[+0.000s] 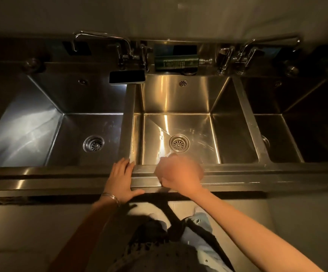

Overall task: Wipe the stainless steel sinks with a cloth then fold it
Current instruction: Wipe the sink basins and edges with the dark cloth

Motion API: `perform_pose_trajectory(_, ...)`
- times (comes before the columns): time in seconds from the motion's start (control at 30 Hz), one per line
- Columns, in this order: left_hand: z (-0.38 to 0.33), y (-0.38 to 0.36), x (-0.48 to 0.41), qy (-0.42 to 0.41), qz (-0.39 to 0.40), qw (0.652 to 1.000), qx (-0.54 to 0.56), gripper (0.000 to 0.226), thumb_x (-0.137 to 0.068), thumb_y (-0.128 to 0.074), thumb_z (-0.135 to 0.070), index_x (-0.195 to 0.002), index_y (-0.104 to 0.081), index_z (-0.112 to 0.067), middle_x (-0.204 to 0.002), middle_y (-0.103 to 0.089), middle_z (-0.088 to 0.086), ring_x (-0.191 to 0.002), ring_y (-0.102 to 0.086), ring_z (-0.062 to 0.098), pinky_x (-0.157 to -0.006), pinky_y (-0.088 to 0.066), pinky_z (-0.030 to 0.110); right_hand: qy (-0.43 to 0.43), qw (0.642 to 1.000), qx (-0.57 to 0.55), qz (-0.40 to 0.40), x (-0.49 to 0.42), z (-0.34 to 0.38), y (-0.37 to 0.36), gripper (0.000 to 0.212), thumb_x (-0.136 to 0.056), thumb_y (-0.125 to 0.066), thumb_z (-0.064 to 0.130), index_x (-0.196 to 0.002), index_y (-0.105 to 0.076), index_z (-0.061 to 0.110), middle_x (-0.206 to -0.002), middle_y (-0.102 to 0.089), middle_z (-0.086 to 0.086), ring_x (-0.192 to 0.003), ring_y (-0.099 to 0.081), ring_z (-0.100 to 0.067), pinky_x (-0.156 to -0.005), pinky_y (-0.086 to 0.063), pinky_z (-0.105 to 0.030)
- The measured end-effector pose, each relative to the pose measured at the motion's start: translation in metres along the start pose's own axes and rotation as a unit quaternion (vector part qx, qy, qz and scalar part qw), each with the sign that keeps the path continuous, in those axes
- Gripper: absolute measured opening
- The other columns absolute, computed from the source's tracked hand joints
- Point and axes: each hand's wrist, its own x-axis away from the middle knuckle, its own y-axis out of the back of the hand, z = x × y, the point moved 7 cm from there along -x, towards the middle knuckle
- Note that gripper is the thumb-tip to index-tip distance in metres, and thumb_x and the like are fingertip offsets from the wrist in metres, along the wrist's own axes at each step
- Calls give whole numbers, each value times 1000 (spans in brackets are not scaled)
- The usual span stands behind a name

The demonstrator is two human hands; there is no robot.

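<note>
The right hand (180, 171) sits over the near rim (257, 169) of the middle basin (178, 95), just right of where the left divider (127, 118) meets that rim. It is smeared by motion. Its fingers look bunched in a loose fist, but I cannot tell whether they close on anything. The cloth cannot be made out: if it is here, it is bunched under or inside this hand, at the near edge of the middle basin. No cloth shows in any basin or along the rim.

From that hand, the middle basin's floor and drain (179, 143) lie straight ahead, on the far side. The left basin (41, 124) is off to the left, and the right basin (277, 134) to the right. The rim runs left to right under the knuckles, so a wipe along it would likely follow that axis.

The left hand (120, 178) lies flat on the rim at the divider's near end, with its fingers straight and pointing far and its thumb along the front edge. It holds nothing and looks like a brace. The right hand is the nearer one to the middle and right basins.
</note>
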Motion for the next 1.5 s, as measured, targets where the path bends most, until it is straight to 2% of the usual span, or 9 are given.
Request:
perform_pose_trajectory(0.2, -81, -22, -19, -102, 24, 994, 4, 83, -85, -47, -61, -147, -15, -17, -154, -17, 2, -142, -12, 22, -118, -1, 40, -187, 980, 7, -64, 91, -155, 23, 55, -75, -41, 63, -110, -63, 27, -113, -56, -3, -101, -49, -28, -79, -45, -43)
perform_pose_trajectory(0.4, -159, -40, -52, -166, 20, 985, -39, 79, -83, -42, -66, -145, -22, -21, -148, -30, 1, -134, -28, 23, -115, -15, 38, -325, 943, 22, -65, 136, -247, 37, 41, -85, -61, 46, -120, -60, 24, -119, -53, -8, -107, -47, -31, -84, -44, -46)
perform_pose_trajectory(0.67, -252, -65, -87, -195, 41, 979, -46, 86, -74, -46, -73, -141, -32, -20, -135, -43, -2, -119, -42, 23, -96, -33, 38, -252, 961, 108, -24, 91, -278, 42, 42, -85, -56, 49, -120, -54, 25, -120, -50, -12, -102, -48, -33, -82, -44, -44)
perform_pose_trajectory(0.77, -275, -73, -93, -166, 40, 984, -42, 80, -56, -47, -80, -108, -65, -22, -99, -65, -4, -83, -61, 18, -69, -46, 31, -187, 975, 120, 2, 52, -296, 51, 42, -86, -58, 44, -122, -52, 24, -123, -47, -15, -107, -45, -36, -85, -41, -45)
perform_pose_trajectory(0.83, -291, -74, -98, -163, 10, 987, 7, 71, -59, -44, -76, -95, -68, -19, -85, -66, -1, -71, -62, 21, -61, -47, 32, -165, 979, 116, 5, 22, -308, 59, 42, -88, -56, 42, -125, -50, 23, -126, -44, -16, -110, -42, -37, -87, -39, -45)
perform_pose_trajectory(0.93, -313, -77, -109, -141, 41, 988, 42, 75, -73, -38, -72, -124, -53, -19, -117, -58, 3, -104, -56, 27, -85, -43, 43, -139, 987, 82, -10, -24, -330, 72, 42, -90, -53, 44, -126, -48, 24, -128, -41, -15, -111, -39, -36, -89, -39, -47)
perform_pose_trajectory(1.0, -322, -78, -122, -94, 84, 991, 46, 89, -69, -23, -77, -136, -38, -22, -135, -44, 1, -121, -42, 22, -97, -35, 37, -124, 990, 61, -9, -52, -344, 78, 42, -91, -51, 45, -127, -47, 24, -131, -39, -14, -114, -38, -35, -91, -37, -46)
perform_pose_trajectory(1.33, -362, -74, -191, 59, 102, 992, 49, 50, -91, -40, -56, -117, -53, -16, -118, -56, 5, -109, -52, 23, -89, -41, 36, -50, 997, 44, 27, -35, -350, 69, 61, -79, -31, 58, -129, -48, 26, -132, -38, -12, -113, -35, -31, -88, -32, -39)
perform_pose_trajectory(1.5, -367, -71, -209, 86, 100, 989, 72, 54, -91, -37, -59, -117, -54, -16, -119, -56, 5, -110, -52, 24, -89, -41, 36, 3, 999, 19, -47, -89, -366, 88, 42, -90, -50, 45, -126, -51, 23, -131, -42, -12, -117, -37, -30, -93, -33, -40)
